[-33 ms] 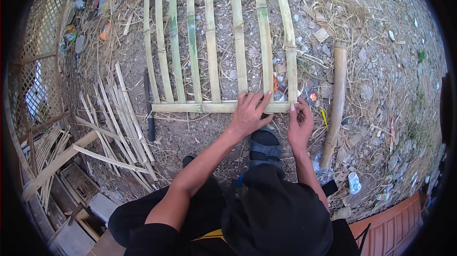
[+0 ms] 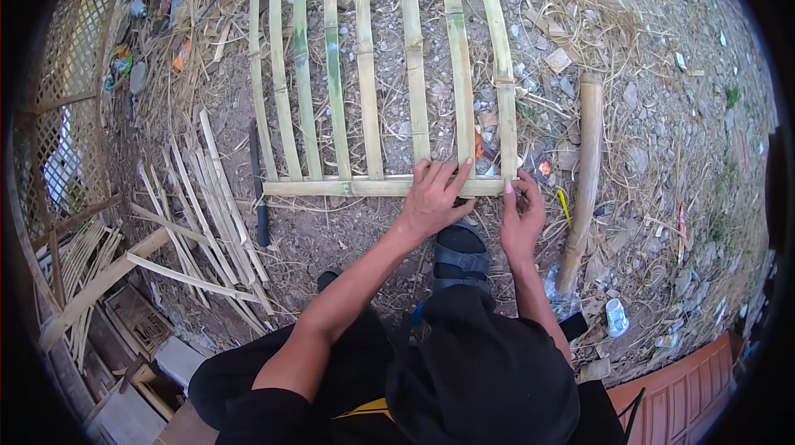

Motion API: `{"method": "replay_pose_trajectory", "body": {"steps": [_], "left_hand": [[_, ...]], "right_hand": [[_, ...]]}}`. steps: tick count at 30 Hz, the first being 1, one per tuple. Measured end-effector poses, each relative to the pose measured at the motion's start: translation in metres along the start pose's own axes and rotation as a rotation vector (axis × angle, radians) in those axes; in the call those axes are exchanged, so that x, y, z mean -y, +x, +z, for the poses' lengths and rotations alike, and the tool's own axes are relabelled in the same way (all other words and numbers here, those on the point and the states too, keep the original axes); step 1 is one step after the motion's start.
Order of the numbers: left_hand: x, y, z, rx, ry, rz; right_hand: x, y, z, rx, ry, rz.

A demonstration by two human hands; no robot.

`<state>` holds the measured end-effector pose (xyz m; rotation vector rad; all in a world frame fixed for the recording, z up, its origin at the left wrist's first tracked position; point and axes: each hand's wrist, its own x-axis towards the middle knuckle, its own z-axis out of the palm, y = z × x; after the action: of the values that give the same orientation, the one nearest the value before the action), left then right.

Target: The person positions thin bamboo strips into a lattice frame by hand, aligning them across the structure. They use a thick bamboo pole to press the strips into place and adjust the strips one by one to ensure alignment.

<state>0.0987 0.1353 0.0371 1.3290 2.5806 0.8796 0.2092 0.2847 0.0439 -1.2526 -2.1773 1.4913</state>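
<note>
A flat frame of split-bamboo slats [image 2: 366, 64] lies on the ground in front of me, its upright slats set side by side. Along its near edge runs a bamboo crosspiece [image 2: 377, 188]. My left hand [image 2: 432, 197] is closed over this crosspiece toward its right part, fingers across the top and thumb on the near side. At the right end, beside the foot of the last slat, my right hand [image 2: 523, 211] pinches the crosspiece between thumb and fingers. Part of the joint there is hidden by the fingertips.
A long knife [image 2: 262, 217] lies left of the frame, beside a pile of thin bamboo strips [image 2: 219, 213]. To the right are a thick bamboo pole [image 2: 583, 180], a yellow object [image 2: 564, 206] and a plastic cup [image 2: 616, 318]. My sandalled foot [image 2: 462, 259] is below the crosspiece.
</note>
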Motion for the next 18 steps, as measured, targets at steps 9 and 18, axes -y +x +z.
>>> {"method": "replay_pose_trajectory", "body": {"steps": [9,18], "left_hand": [[0.0068,-0.0037,0.0032,-0.029,-0.058,0.006],[0.0079,-0.006,0.0029,-0.023,-0.061,0.018]], "right_hand": [[0.0025,0.0011,0.0041,-0.034,-0.008,-0.027],[0.0007,-0.0006,0.005,-0.052,-0.02,-0.031]]}}
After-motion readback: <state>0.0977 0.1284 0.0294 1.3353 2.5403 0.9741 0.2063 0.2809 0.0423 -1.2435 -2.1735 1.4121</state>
